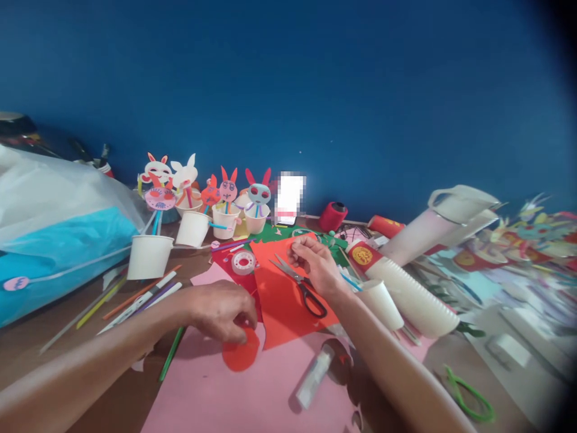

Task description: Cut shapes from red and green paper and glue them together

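My left hand (223, 310) is closed, with thumb and fingertips at the upper edge of a round orange paper cutout (241, 352), just over a pink sheet (202, 391). Fingers curled in a pinch, my right hand (315, 261) is above the far right part of an orange paper sheet (283, 319). What it holds, if anything, is hidden. Black-handled scissors (312, 300) lie on the orange sheet beside that hand, blades spread and pointing away to the left. A roll of white tape (243, 263) sits left of the sheet.
Paper cups with rabbit-faced figures, one a white cup (149, 257), stand at the back left. To the right are a stack of nested cups (410, 288), a white jug (433, 225) and a loose cup (383, 304). A glue stick (315, 379) lies nearby. A bright phone (290, 195) leans against the wall.
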Tool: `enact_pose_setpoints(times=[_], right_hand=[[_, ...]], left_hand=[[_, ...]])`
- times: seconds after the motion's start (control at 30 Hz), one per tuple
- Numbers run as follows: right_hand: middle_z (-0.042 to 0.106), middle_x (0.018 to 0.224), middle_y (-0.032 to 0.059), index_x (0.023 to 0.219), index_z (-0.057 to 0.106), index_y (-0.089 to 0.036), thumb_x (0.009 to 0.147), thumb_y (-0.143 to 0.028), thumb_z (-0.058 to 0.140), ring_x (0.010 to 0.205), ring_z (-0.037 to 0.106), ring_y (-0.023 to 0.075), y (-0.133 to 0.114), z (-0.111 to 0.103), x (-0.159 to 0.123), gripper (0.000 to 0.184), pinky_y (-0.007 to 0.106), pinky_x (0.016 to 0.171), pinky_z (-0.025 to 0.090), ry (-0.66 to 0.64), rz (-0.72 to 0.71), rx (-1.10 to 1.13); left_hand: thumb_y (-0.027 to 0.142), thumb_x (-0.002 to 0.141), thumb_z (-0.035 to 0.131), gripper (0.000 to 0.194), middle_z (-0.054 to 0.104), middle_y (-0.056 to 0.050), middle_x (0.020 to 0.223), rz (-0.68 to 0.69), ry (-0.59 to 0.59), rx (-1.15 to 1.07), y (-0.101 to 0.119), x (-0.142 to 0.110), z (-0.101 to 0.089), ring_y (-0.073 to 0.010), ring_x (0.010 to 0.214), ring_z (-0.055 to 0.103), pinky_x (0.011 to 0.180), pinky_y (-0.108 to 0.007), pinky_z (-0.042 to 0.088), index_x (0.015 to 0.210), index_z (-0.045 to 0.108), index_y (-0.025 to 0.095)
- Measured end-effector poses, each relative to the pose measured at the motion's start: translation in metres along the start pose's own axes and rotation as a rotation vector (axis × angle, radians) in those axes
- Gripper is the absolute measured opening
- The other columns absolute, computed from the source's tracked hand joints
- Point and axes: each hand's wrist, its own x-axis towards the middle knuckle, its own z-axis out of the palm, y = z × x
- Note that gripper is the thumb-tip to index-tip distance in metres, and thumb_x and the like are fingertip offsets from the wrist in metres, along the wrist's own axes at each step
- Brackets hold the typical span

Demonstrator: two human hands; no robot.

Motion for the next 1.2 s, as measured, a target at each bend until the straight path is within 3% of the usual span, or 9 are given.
enact_pose_setpoints(times=[0.13, 0.27, 0.43, 0.5, 0.57, 0.67, 0.8, 1.03, 1.2], right_hand=[[0.059, 0.064, -0.001, 0.07, 0.057, -0.016, 0.073, -0.025, 0.058, 0.055, 0.051, 0.0071, 0.003, 0.0, 0.001, 0.01, 0.019, 0.053, 0.036, -0.034, 0.057, -0.023], [0.06, 0.065, -0.0004, 0.071, 0.057, -0.016, 0.074, -0.027, 0.058, 0.055, 0.051, 0.0066, 0.004, 0.0, 0.001, 0.011, 0.018, 0.052, 0.036, -0.045, 0.068, -0.031], [0.057, 0.065, -0.0017, 0.071, 0.054, -0.017, 0.075, -0.028, 0.056, 0.053, 0.049, 0.0058, 0.003, -0.001, 0.001, 0.013, 0.018, 0.053, 0.038, -0.038, 0.059, -0.064], [0.056, 0.066, -0.0019, 0.071, 0.053, -0.017, 0.076, -0.029, 0.054, 0.053, 0.048, 0.0058, 0.005, 0.0, 0.002, 0.013, 0.019, 0.053, 0.038, -0.032, 0.05, -0.126], [0.054, 0.064, -0.0024, 0.071, 0.051, -0.017, 0.077, -0.028, 0.052, 0.053, 0.048, 0.0059, 0.007, 0.001, 0.002, 0.013, 0.019, 0.052, 0.037, -0.029, 0.047, -0.19], [0.052, 0.059, -0.0037, 0.068, 0.051, -0.016, 0.075, -0.026, 0.052, 0.051, 0.046, 0.0059, 0.011, 0.006, 0.001, 0.012, 0.018, 0.051, 0.035, -0.057, 0.074, -0.277], [0.051, 0.056, -0.004, 0.066, 0.055, -0.015, 0.072, -0.023, 0.055, 0.05, 0.044, 0.0065, 0.016, 0.009, -0.005, 0.009, 0.019, 0.051, 0.035, -0.202, 0.137, -0.436], [0.054, 0.059, -0.0046, 0.067, 0.06, -0.017, 0.07, -0.019, 0.054, 0.054, 0.045, 0.0076, 0.012, 0.014, -0.016, 0.007, 0.02, 0.051, 0.034, -0.386, 0.141, -0.674], [0.058, 0.065, -0.005, 0.071, 0.061, -0.019, 0.072, -0.021, 0.052, 0.059, 0.05, 0.0085, 0.005, 0.019, -0.02, 0.009, 0.021, 0.054, 0.038, -0.519, 0.09, -0.902]], left_hand=[[0.025, 0.072, 0.047, 0.019, 0.064, -0.001, 0.076, -0.018, 0.16, -0.135, -0.007, 0.001, -0.009, -0.0124, 0.064, 0.054, 0.055, -0.022, 0.035, 0.074, 0.066, 0.02], [0.03, 0.076, 0.043, 0.024, 0.057, 0.002, 0.061, -0.176, 0.407, -0.237, -0.022, 0.001, -0.017, -0.0108, 0.056, 0.049, 0.052, -0.021, 0.034, 0.066, 0.06, 0.017], [0.039, 0.073, 0.047, 0.03, 0.044, 0.004, 0.049, -0.288, 0.568, -0.223, -0.038, -0.005, -0.028, -0.0081, 0.047, 0.038, 0.046, -0.02, 0.029, 0.056, 0.052, 0.016], [0.039, 0.074, 0.046, 0.031, 0.048, 0.003, 0.052, -0.318, 0.664, -0.192, -0.044, -0.004, -0.029, -0.0089, 0.05, 0.041, 0.048, -0.021, 0.032, 0.054, 0.052, 0.015], [0.036, 0.074, 0.045, 0.027, 0.058, 0.0, 0.068, -0.316, 0.735, -0.18, -0.051, -0.001, -0.028, -0.0117, 0.06, 0.049, 0.056, -0.022, 0.037, 0.062, 0.057, 0.015], [0.032, 0.074, 0.045, 0.023, 0.063, -0.003, 0.089, -0.299, 0.741, -0.185, -0.056, 0.004, -0.023, -0.0153, 0.076, 0.055, 0.065, -0.023, 0.038, 0.08, 0.062, 0.018], [0.035, 0.077, 0.04, 0.028, 0.061, -0.001, 0.066, -0.34, 0.701, -0.077, -0.055, 0.007, -0.017, -0.0142, 0.062, 0.052, 0.056, -0.023, 0.034, 0.068, 0.06, 0.017], [0.039, 0.08, 0.036, 0.038, 0.048, 0.001, 0.048, -0.444, 0.772, 0.112, -0.051, 0.013, -0.01, -0.0113, 0.047, 0.041, 0.048, -0.023, 0.026, 0.051, 0.047, 0.018], [0.039, 0.079, 0.038, 0.031, 0.063, -0.002, 0.075, -0.361, 0.783, 0.055, -0.047, 0.019, -0.003, -0.0153, 0.068, 0.054, 0.061, -0.024, 0.035, 0.072, 0.061, 0.02]])
